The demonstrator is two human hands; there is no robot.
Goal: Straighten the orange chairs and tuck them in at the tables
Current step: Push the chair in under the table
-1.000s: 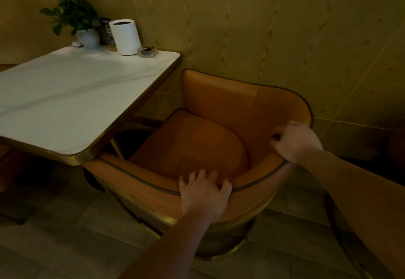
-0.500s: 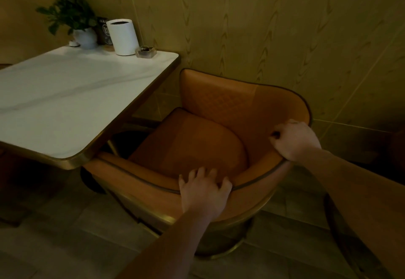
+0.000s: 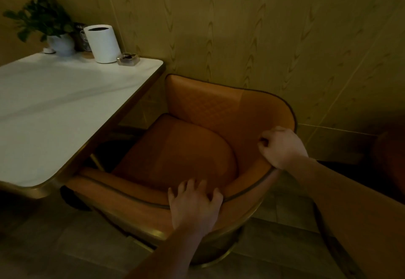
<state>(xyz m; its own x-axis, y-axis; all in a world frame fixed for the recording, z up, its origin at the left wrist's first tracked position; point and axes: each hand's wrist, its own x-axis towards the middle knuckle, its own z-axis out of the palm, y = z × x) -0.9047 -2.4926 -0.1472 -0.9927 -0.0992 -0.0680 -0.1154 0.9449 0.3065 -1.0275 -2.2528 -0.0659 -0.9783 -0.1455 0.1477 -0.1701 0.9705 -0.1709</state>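
Observation:
An orange tub chair with dark piping and a gold base stands at the right side of a white marble-look table. Its near arm reaches under the table's gold-edged corner. My left hand lies over the chair's near rim, fingers curled over the edge. My right hand grips the curved back rim on the right. The chair's far side sits close to the wood-panelled wall. The chair's base is mostly hidden by the seat and my arms.
On the table's far end stand a potted plant, a white cylinder and a small glass ashtray. Another orange chair shows dimly at the right edge. Grey floor tiles lie below.
The view has shifted a little; the chair and both hands hold nearly the same pose, with the chair perhaps slightly nearer the table.

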